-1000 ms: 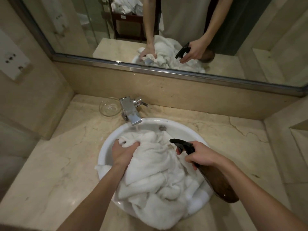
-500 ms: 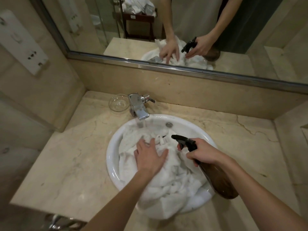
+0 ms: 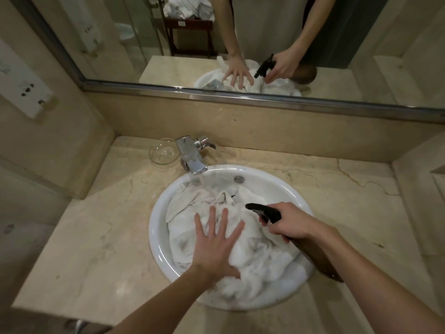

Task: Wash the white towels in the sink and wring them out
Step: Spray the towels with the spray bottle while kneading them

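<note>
Beige marble counter (image 3: 101,239) with a round white sink (image 3: 265,182), towels (image 3: 260,261) piled in it under the tap (image 3: 191,155). Left hand (image 3: 216,247) lies flat on them, fingers spread; right hand (image 3: 289,225) grips a brown spray bottle (image 3: 313,256). Glass bowl (image 3: 163,151) far left, mirror (image 3: 144,39) behind.

Towels (image 3: 255,266) piled in the sink (image 3: 277,186), sink set in the countertop (image 3: 101,239). My left hand (image 3: 216,244) flat on the pile's left side — right hand (image 3: 289,224) over its right, gripping a spray bottle (image 3: 313,256). Faucet (image 3: 191,156) behind the sink at its left rim; glass dish (image 3: 163,150) just left of it. Mirror (image 3: 337,44) on the wall behind.
</note>
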{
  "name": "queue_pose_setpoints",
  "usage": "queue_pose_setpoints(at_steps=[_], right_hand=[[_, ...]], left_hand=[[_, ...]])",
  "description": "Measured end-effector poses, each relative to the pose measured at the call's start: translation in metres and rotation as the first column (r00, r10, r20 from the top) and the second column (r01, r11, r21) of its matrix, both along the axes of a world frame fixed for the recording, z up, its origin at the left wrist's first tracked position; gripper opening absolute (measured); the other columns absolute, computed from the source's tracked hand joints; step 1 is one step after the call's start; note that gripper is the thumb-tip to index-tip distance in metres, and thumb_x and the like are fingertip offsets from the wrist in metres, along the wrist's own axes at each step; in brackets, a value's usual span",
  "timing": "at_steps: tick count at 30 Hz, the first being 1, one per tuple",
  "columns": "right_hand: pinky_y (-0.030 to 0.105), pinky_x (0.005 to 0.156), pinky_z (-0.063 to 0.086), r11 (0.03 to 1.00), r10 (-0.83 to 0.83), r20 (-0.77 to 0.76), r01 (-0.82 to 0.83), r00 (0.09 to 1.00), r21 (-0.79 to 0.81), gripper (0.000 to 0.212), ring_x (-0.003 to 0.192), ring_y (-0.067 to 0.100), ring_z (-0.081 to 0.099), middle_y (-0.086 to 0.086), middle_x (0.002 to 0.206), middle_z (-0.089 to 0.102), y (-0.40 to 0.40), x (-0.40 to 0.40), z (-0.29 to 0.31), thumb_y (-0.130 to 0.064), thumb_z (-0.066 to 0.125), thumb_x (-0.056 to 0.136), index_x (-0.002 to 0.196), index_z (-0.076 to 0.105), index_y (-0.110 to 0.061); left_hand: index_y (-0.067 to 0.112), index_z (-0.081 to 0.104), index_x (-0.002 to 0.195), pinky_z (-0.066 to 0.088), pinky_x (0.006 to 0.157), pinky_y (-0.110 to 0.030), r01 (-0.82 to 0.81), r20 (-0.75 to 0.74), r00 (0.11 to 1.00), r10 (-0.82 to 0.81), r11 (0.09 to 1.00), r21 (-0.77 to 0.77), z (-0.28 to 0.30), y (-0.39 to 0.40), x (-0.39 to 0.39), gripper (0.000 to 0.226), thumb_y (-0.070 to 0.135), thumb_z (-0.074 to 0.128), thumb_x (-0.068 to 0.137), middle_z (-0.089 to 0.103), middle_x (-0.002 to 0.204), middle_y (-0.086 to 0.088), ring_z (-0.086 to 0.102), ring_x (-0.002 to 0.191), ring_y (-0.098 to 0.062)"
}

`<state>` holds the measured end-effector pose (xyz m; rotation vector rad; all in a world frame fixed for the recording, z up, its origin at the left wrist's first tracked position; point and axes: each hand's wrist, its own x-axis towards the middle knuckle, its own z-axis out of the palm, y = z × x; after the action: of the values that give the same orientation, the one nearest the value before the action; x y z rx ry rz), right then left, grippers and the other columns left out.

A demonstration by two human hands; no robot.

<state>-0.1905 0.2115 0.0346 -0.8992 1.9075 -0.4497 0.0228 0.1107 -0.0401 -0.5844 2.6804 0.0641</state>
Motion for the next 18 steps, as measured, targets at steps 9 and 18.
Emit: queue_pose_setpoints(at_steps=[9,18], right_hand=[[0.029,0.053,0.051,0.979,0.063,-0.022,-0.058,0.998,0.197,0.024,0.046,0.020,0.062,0.002,0.084,0.068,0.011,-0.028,-0.002,-0.010,0.058,0.073,0.090,0.069,-0.021],[0.030,0.048,0.048,0.993,0.026,0.068,-0.033,0.997,0.111,0.017,0.047,0.017,0.056,0.001,0.071,0.060,0.026,-0.001,0.014,-0.005,0.057,0.070,0.084,0.064,-0.010]], left_hand=[[0.027,0.039,0.138,-0.001,0.108,-0.079,-0.067,-0.234,0.971,0.054,0.997,-0.046,-0.053,-0.014,-0.048,0.101,0.020,0.091,0.052,0.028,0.156,-0.028,0.003,0.147,-0.053],[0.021,0.018,0.152,-0.012,0.114,-0.066,0.014,-0.177,0.984,-0.003,0.998,0.063,-0.039,-0.014,-0.032,0.133,0.079,0.073,0.045,0.000,0.162,-0.027,-0.005,0.149,-0.047]])
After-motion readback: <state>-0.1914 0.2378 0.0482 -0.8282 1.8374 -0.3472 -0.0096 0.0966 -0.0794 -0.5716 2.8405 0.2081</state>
